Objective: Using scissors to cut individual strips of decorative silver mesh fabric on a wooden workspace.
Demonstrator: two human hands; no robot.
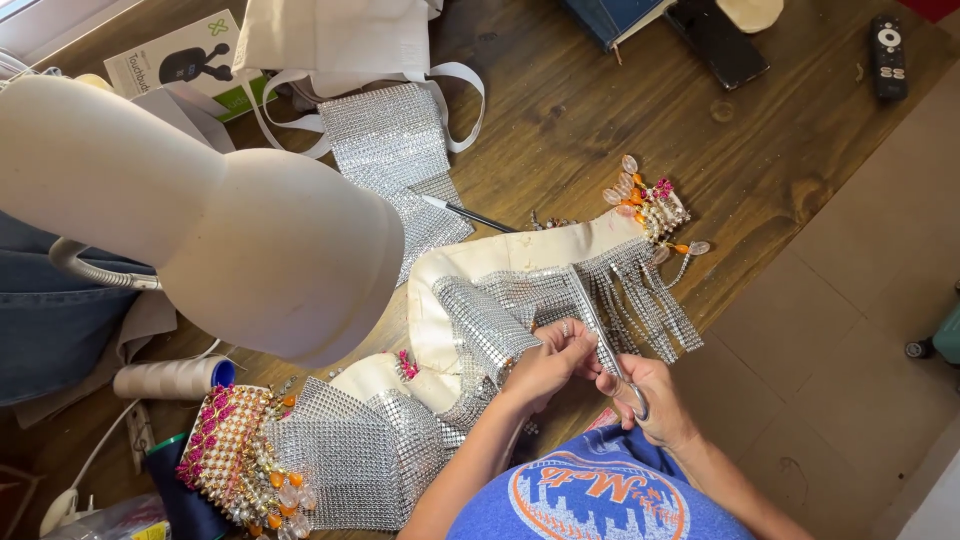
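My left hand (pixel 548 362) pinches the edge of a silver rhinestone mesh piece (pixel 490 310) sewn onto a cream fabric band (pixel 430 290). My right hand (pixel 648 395) grips silver scissors (pixel 600 335), whose blades point up and left along a strip of the rhinestone fringe (pixel 645 295). Both hands sit close together at the near edge of the wooden table (pixel 600 120). An orange, pink and clear bead cluster (pixel 650 205) hangs at the band's far end.
A white lamp head (pixel 200 210) looms over the left. More rhinestone mesh (pixel 390 150), a pen (pixel 470 214), a thread cone (pixel 170 378), a beaded pink-and-gold piece (pixel 235 455), a small box (pixel 180 55), a remote (pixel 887 55) and a phone (pixel 720 40) lie around.
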